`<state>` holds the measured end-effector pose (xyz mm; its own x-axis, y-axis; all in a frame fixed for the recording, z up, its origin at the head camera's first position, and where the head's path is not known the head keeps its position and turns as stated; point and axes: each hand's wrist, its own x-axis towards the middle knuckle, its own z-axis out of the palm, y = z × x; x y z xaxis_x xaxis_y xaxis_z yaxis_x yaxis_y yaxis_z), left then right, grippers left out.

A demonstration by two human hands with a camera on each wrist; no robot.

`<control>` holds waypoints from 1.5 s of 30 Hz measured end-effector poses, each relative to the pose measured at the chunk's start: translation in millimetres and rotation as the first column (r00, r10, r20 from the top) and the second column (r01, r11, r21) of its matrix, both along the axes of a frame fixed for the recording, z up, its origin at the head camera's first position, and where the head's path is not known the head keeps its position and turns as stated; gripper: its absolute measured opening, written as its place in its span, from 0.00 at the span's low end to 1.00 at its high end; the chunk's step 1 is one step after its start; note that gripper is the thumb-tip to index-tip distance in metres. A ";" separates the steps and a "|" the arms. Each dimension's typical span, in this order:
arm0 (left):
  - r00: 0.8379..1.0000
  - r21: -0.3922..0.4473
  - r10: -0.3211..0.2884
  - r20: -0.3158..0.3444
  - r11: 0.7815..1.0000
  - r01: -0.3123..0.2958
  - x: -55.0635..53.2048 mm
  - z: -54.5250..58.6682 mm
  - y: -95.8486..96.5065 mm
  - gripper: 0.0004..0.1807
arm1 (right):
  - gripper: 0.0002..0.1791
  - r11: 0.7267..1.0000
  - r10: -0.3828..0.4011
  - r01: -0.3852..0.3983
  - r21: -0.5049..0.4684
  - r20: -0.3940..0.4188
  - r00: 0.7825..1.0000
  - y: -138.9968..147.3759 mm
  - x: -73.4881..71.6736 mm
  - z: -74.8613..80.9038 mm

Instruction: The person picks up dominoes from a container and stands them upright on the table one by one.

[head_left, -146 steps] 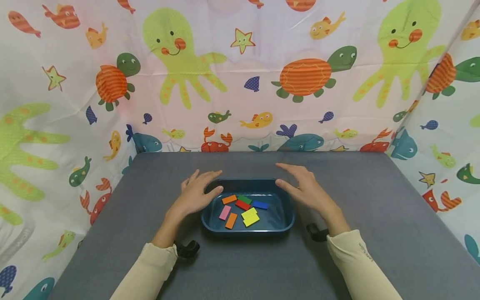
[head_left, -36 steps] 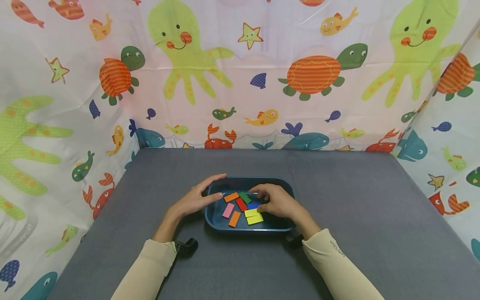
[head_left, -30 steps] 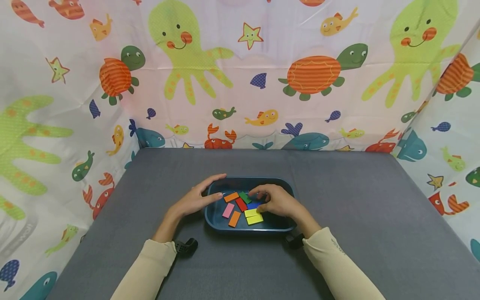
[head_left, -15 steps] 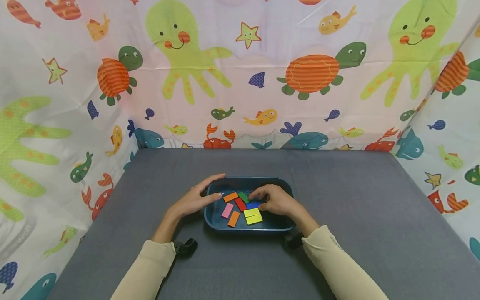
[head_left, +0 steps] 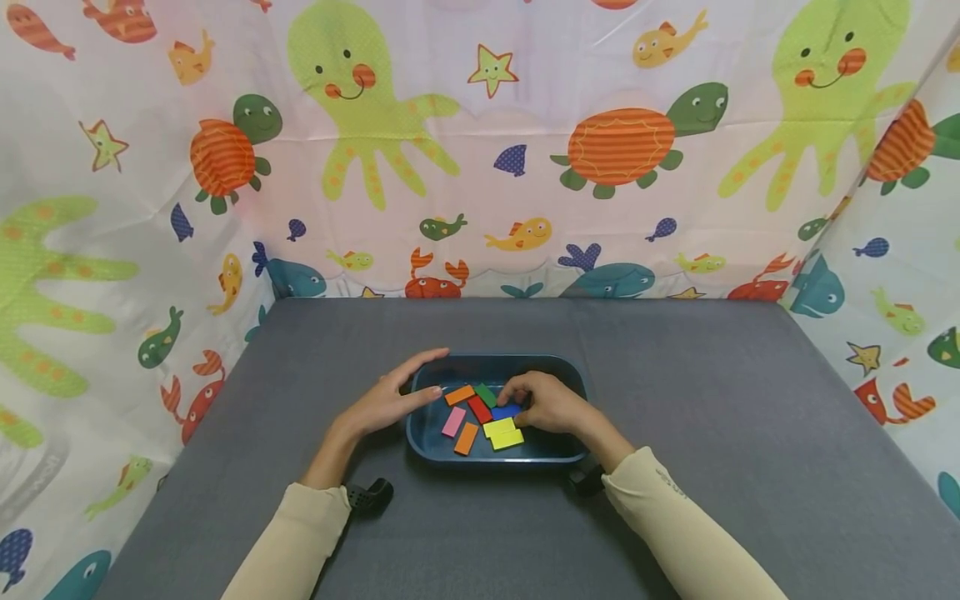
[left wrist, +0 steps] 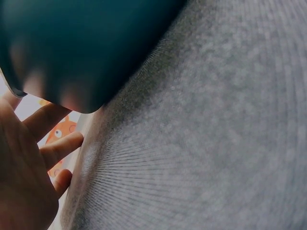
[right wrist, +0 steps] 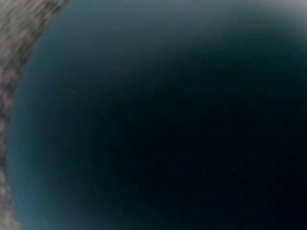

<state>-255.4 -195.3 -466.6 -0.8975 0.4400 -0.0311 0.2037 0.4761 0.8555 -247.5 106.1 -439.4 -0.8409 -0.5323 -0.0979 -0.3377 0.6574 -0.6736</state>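
Observation:
A dark blue tray (head_left: pixel 497 460) stands on the grey table with flat coloured blocks inside. My right hand (head_left: pixel 553 405) reaches in over its right side, index finger and thumb curled about a blue block (head_left: pixel 506 412). The thumb tip is right by two yellow blocks (head_left: pixel 504 433), the index tip by a green block (head_left: pixel 486 395). My left hand (head_left: pixel 384 405) lies at the tray's left end, fingers straight, thumb over the rim. In the left wrist view, its fingers (left wrist: pixel 61 147) are spread beside the tray wall (left wrist: pixel 96 48). The tray's blurred wall (right wrist: pixel 43 143) fills the right wrist view.
Left of the blue block lie a red block (head_left: pixel 481 409), a pink block (head_left: pixel 453 422) and two orange blocks (head_left: pixel 466 438). Black wrist straps (head_left: pixel 371 497) hang under both wrists. A curtain (head_left: pixel 517 92) printed with sea animals surrounds the table (head_left: pixel 675 375).
Both hands have come down to the tray from hovering beside it, the right one moving in to the blocks. Over the last second, the upper yellow block has shifted slightly left.

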 end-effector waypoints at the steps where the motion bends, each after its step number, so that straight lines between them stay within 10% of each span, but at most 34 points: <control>1: 1.000 -0.001 0.000 0.000 1.000 0.000 0.1 -0.1 0.1 0.34 | 0.14 1.000 0.004 -0.004 0.002 -0.005 1.000 -0.1 -0.1 -0.3; 30: 1.000 -0.006 -0.002 -0.004 1.000 0.002 0.9 0.2 0.7 0.34 | 0.20 0.989 0.145 -0.142 0.048 -0.049 0.988 -0.4 3.9 1.3; 45: 1.000 0.000 -0.018 -0.003 1.000 0.018 0.8 0.9 1.1 0.34 | 0.17 0.975 0.071 -0.079 -0.209 -0.046 0.996 7.3 9.3 8.7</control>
<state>-254.6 -194.1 -465.7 -0.8896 0.4558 -0.0282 0.2150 0.4726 0.8546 -238.2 113.5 -430.7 -0.7986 -0.5995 0.0541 -0.4087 0.4740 -0.7799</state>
